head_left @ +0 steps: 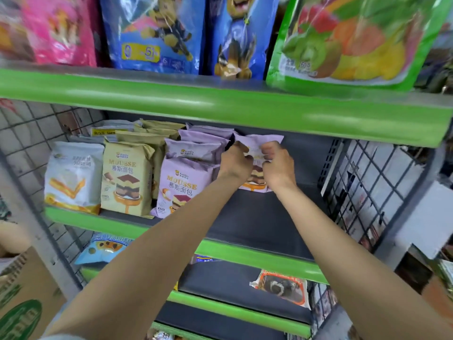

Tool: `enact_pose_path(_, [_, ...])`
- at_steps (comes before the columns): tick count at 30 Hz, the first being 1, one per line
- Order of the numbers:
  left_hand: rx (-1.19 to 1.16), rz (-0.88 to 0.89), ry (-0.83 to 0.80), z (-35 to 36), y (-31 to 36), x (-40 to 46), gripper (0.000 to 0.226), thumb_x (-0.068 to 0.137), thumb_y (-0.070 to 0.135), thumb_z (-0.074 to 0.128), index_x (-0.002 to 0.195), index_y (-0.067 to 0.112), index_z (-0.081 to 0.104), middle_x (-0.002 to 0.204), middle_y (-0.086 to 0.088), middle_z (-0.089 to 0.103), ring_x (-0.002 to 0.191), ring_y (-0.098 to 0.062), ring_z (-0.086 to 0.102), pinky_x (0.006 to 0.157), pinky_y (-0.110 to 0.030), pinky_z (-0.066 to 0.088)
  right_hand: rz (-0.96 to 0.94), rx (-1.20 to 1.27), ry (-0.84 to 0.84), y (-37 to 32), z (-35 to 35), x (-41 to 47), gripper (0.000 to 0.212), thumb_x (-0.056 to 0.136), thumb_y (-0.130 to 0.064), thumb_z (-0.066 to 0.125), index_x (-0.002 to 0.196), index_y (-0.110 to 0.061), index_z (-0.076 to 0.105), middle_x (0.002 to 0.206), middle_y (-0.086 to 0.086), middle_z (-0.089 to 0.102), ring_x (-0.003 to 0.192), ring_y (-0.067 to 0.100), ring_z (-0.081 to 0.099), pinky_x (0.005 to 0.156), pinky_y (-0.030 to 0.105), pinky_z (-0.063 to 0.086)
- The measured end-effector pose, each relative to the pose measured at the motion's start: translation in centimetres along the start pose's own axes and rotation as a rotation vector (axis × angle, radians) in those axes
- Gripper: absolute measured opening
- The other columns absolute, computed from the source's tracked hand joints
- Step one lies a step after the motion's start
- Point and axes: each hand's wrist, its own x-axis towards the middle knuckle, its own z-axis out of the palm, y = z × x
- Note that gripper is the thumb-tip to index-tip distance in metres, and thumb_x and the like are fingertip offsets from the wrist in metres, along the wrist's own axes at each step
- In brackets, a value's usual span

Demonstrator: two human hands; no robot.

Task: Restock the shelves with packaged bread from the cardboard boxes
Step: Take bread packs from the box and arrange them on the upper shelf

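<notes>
- Left hand [235,161] and right hand [278,165] both reach into middle shelf [257,217], fingers pinched on one purple bag [259,141], held upright at back of shelf.
- Left grips bag's 9 o'clock edge, right its 3 o'clock side.
- Purple row [186,182] just beside it at 9 o'clock; tan bags [126,177] further at 9; white bag [73,175] at the far end.
- Shelf bare at 3 o'clock and in front of held bag.
- Cardboard box [22,300] at 7 o'clock, outside the rack.
- Top shelf at 12: blue packs [157,33], green fruit pack [348,40].
</notes>
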Motion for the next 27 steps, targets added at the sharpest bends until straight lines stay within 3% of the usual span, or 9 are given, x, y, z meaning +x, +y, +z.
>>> enact_pose_path(5, [-0.067, 0.067, 0.075, -6.2, -1.1, -3.0, 0.017, 0.088, 0.007, 0.049, 0.091, 0.005, 0.066, 0.092, -0.025, 0.071, 0.087, -0.033, 0.07, 0.08, -0.04, 0.056, -0.096, 0.094, -0.038, -5.2, 0.2, -3.1, 0.036, 0.085, 0.007, 0.042, 0.112, -0.007, 0.061, 0.114, 0.01, 0.065, 0.106, 0.024, 0.06, 0.084, 0.025, 0.042])
enact_pose_path(7, [-0.102, 0.061, 0.112, -9.7, -2.6, -3.9, 0.014, 0.09, 0.008, 0.049, 0.092, 0.01, 0.063, 0.087, -0.02, 0.071, 0.066, -0.019, 0.071, 0.065, -0.028, 0.057, -0.154, 0.109, -0.097, -7.5, 1.3, -4.6, 0.03, 0.087, 0.003, 0.045, 0.111, -0.006, 0.061, 0.112, 0.009, 0.066, 0.105, 0.023, 0.06, 0.075, 0.022, 0.039])
enact_pose_path(9, [-0.117, 0.055, 0.16, -13.4, -4.6, -4.8, 0.011, 0.091, 0.01, 0.05, 0.09, 0.012, 0.06, 0.08, -0.012, 0.069, 0.04, -0.001, 0.06, 0.046, -0.017, 0.047, -0.21, 0.129, -0.169, -9.9, 3.0, -6.2, 0.026, 0.09, 0.0, 0.047, 0.111, -0.005, 0.061, 0.112, 0.009, 0.066, 0.104, 0.023, 0.061, 0.072, 0.02, 0.038])
enact_pose_path(11, [-0.087, 0.021, 0.231, -17.4, -7.1, -5.7, 0.013, 0.091, 0.014, 0.052, 0.08, 0.015, 0.059, 0.075, -0.007, 0.068, 0.034, 0.002, 0.054, 0.041, -0.016, 0.044, -0.268, 0.158, -0.233, -12.6, 5.2, -7.9, 0.025, 0.091, -0.001, 0.048, 0.111, -0.004, 0.062, 0.108, 0.01, 0.067, 0.102, 0.023, 0.061, 0.073, 0.021, 0.038])
enact_pose_path(14, [0.017, -0.05, 0.29, -23.8, -11.1, -7.6, 0.016, 0.091, 0.013, 0.05, 0.077, 0.016, 0.058, 0.076, -0.007, 0.07, 0.04, -0.004, 0.058, 0.054, -0.021, 0.048, -0.323, 0.193, -0.365, -17.1, 9.7, -11.0, 0.024, 0.09, -0.001, 0.049, 0.109, -0.003, 0.064, 0.093, 0.004, 0.062, 0.09, 0.02, 0.06, 0.069, 0.023, 0.044])
enact_pose_path(17, [0.209, -0.174, 0.365, -30.5, -16.5, -10.4, 0.017, 0.091, 0.022, 0.05, 0.086, 0.013, 0.064, 0.077, -0.008, 0.069, 0.061, -0.021, 0.062, 0.064, -0.028, 0.048, -0.378, 0.196, -0.495, -21.7, 15.1, -14.9, 0.021, 0.09, -0.005, 0.051, 0.107, -0.005, 0.064, 0.091, 0.001, 0.058, 0.086, 0.015, 0.057, 0.075, 0.026, 0.045])
enact_pose_path(20, [0.326, -0.304, 0.461, -36.9, -22.2, -14.0, 0.029, 0.092, 0.028, 0.048, 0.079, 0.007, 0.063, 0.07, -0.014, 0.066, 0.069, -0.032, 0.063, 0.057, -0.033, 0.046, -0.428, 0.152, -0.672, -25.8, 21.1, -19.6, 0.021, 0.09, -0.006, 0.051, 0.106, -0.007, 0.064, 0.096, 0.004, 0.062, 0.093, 0.017, 0.059, 0.081, 0.027, 0.045])
enact_pose_path(22, [0.356, -0.398, 0.515, -40.6, -25.9, -16.6, 0.03, 0.093, 0.027, 0.049, 0.071, 0.01, 0.06, 0.067, -0.01, 0.062, 0.07, -0.031, 0.061, 0.055, -0.031, 0.04, -0.457, 0.142, -0.773, -28.0, 25.5, -22.9, 0.02, 0.089, -0.007, 0.052, 0.105, -0.007, 0.063, 0.102, 0.007, 0.066, 0.099, 0.024, 0.063, 0.086, 0.033, 0.05])
enact_pose_path(27, [0.455, -0.685, 0.504, -48.0, -36.8, -21.6, 0.022, 0.089, 0.025, 0.052, 0.099, 0.011, 0.065, 0.096, -0.017, 0.064, 0.096, -0.035, 0.062, 0.072, -0.037, 0.045, -0.483, -0.006, -0.974, -31.8, 35.5, -30.5, 0.028, 0.09, -0.006, 0.049, 0.114, -0.005, 0.062, 0.115, 0.012, 0.065, 0.108, 0.027, 0.059, 0.081, 0.026, 0.04])
